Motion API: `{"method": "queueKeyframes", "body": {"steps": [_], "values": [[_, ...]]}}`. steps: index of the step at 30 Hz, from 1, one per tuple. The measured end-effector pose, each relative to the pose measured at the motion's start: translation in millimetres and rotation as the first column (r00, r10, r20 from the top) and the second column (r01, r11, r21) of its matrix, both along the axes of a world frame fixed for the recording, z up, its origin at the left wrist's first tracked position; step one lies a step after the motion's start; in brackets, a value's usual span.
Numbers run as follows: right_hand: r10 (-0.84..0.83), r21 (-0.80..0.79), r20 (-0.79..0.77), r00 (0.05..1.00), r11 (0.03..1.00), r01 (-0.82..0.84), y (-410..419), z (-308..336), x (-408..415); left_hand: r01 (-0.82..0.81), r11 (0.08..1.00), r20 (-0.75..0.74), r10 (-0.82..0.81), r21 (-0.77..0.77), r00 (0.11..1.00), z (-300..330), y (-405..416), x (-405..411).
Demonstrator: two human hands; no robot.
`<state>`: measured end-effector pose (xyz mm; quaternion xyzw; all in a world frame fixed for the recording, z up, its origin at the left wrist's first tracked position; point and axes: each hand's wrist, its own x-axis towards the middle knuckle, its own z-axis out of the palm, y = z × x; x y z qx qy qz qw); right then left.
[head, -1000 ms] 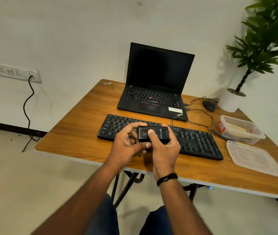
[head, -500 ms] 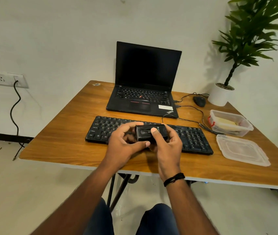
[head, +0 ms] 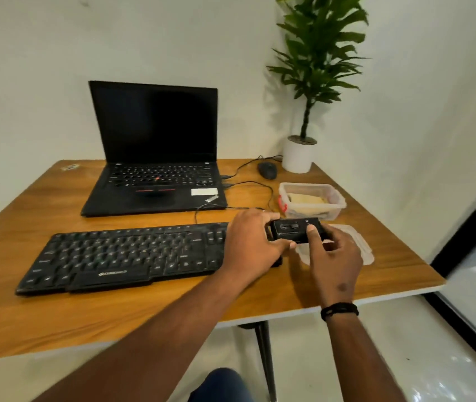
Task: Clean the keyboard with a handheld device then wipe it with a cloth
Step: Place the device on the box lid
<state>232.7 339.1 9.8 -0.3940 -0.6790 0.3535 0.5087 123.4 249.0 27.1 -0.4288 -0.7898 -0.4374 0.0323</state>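
Note:
A black keyboard [head: 121,256] lies across the wooden table [head: 57,311] in front of me. Both hands hold a small black handheld device [head: 293,230] just past the keyboard's right end, above a clear plastic lid [head: 361,245]. My left hand [head: 250,242] grips its left end and covers the keyboard's right edge. My right hand [head: 332,256] grips its right end with the thumb on top. A yellowish cloth [head: 306,200] lies folded inside a clear plastic box [head: 336,204] just behind the device.
An open black laptop [head: 155,158] stands behind the keyboard, with cables running to its right side. A black mouse [head: 267,170] and a potted plant [head: 299,153] sit at the back right corner. The table's right edge lies close beyond the lid.
Both hands have carried the device from over the keyboard's middle to its right end, over the lid. My view has swung right and closer to the table.

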Motion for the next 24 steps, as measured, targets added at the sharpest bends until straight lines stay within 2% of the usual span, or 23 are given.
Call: {"method": "queueKeyframes", "body": {"steps": [3,11,24], "values": [[-0.074,0.025,0.006,0.997,0.997,0.073,31.2,-7.1,15.2,0.003,0.997,-0.026,-0.005,-0.072,1.000,-5.8,39.8,9.7],[-0.235,0.085,0.227,0.945,0.972,0.221,69.3,-30.4,26.5,0.035,0.977,-0.116,-0.061,-0.211,0.991,-21.7,94.2,16.9],[-0.291,0.056,0.423,0.858,0.954,0.296,64.6,-22.4,26.7,0.013,0.943,-0.250,-0.102,-0.333,0.963,-18.7,98.6,15.3]]}}
